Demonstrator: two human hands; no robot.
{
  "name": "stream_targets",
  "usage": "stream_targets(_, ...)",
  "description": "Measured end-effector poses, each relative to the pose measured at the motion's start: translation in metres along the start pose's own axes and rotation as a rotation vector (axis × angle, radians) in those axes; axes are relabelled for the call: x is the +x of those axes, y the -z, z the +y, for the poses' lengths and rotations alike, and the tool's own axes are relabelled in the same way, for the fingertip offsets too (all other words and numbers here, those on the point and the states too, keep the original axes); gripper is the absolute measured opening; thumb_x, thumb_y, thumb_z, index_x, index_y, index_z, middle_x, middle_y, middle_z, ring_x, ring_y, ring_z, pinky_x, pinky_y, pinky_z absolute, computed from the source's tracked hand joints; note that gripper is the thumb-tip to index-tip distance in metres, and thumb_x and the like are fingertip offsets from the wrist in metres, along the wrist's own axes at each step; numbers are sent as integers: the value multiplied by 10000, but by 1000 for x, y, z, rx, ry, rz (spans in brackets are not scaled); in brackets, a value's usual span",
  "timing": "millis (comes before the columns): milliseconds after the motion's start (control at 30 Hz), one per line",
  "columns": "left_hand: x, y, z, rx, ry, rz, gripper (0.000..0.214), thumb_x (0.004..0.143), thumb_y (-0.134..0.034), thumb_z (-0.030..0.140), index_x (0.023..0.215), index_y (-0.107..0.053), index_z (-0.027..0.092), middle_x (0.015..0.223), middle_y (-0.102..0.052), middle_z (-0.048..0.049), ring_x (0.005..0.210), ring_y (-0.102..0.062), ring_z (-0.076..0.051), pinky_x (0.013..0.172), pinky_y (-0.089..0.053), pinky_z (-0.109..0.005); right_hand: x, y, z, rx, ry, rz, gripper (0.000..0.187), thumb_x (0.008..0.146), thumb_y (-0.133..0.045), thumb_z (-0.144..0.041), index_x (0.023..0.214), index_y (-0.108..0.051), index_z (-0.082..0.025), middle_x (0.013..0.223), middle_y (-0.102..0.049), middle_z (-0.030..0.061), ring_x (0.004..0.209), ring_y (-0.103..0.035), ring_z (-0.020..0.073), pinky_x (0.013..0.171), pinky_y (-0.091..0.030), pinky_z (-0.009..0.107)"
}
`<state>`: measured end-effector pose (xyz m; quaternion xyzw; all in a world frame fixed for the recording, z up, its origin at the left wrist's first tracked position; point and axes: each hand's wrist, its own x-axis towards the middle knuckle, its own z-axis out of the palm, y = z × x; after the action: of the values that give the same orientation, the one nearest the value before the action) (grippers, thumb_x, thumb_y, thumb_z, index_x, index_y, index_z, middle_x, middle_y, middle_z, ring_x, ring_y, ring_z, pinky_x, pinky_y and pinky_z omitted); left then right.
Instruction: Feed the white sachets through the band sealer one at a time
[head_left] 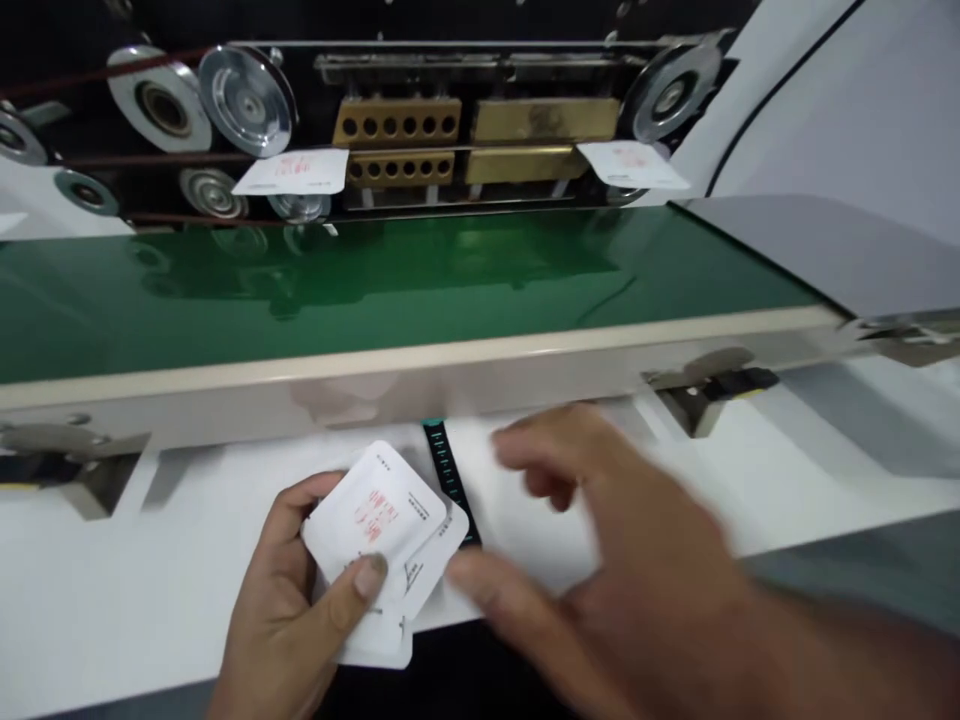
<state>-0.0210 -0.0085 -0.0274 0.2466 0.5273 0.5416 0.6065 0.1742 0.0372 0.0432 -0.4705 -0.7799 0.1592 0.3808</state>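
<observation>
My left hand point(289, 600) is closed on a small fanned stack of white sachets point(371, 500) with red and black print, its thumb pressing on the top one. To the right of the stack, my right hand point(592, 560) hovers with thumb and fingers apart and nothing between them; it is blurred by motion. One white sachet point(292, 174) sticks out of the sealing machine at the left, beside the metal wheels. Another sachet point(632, 165) sits at the machine's right side. My hands touch neither of these two.
A green conveyor belt point(390, 290) runs across in front of the brass blocks point(397, 122) and metal wheels point(246, 100). Its pale front rail point(480, 370) stands between my hands and the belt. Below lies a white surface point(187, 580) with a black marked strip point(448, 470).
</observation>
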Motion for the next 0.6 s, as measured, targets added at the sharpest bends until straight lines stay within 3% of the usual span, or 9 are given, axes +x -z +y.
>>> stream_targets(67,1,2,-2,9,-25,-30,637,711,-840,341,1217,-464,249,912,-716,-38,698,-659,-176,580,-547,-246,-17,-31,-3,12,85,-123,479,862,-693,-358,1241,-466,-172,1099,-579,128,1020,-559,319,861,-501,507)
stream_targets(133,1,5,-3,29,-35,-45,624,732,-831,330,1227,-458,255,959,-714,-45,764,-666,-181,626,-563,-252,-17,-52,-1,115,13,-169,456,845,-679,-284,1220,-478,-120,1090,-563,122,1002,-555,280,870,-504,473)
stream_targets(200,1,6,-4,55,-26,-43,627,742,-828,322,1238,-450,259,962,-717,-42,780,-665,-175,640,-567,-244,-11,-63,2,241,-89,-188,320,831,-656,-213,1114,-537,-121,1015,-540,83,950,-554,229,844,-508,410)
stream_targets(300,1,7,-3,55,-15,-44,632,732,-835,319,1234,-456,256,925,-726,-30,735,-666,-164,609,-564,-230,-5,-66,7,380,-156,-173,133,858,-623,-197,969,-568,-147,1027,-511,71,957,-550,201,844,-497,375)
stream_targets(367,2,6,-3,26,-24,-46,602,718,-841,311,1195,-479,247,954,-731,-39,772,-681,-188,629,-584,-253,-7,-63,10,489,-224,-142,117,912,-600,-245,987,-555,-168,1038,-542,66,934,-572,193,816,-505,367)
stream_targets(467,2,8,-6,-4,-5,-25,577,697,-854,293,1142,-488,263,1025,-727,-52,834,-689,-213,667,-596,-275,-12,-56,13,623,-358,-114,150,986,-560,-341,1030,-509,-208,894,-608,24,763,-593,170,672,-506,329)
stream_targets(600,2,10,-10,51,20,-3,590,683,-862,335,1170,-533,294,1235,-645,-65,961,-671,-225,740,-582,-254,-16,-41,15,568,-315,-74,131,977,-581,-315,987,-483,-228,820,-582,-7,676,-569,146,597,-489,288)
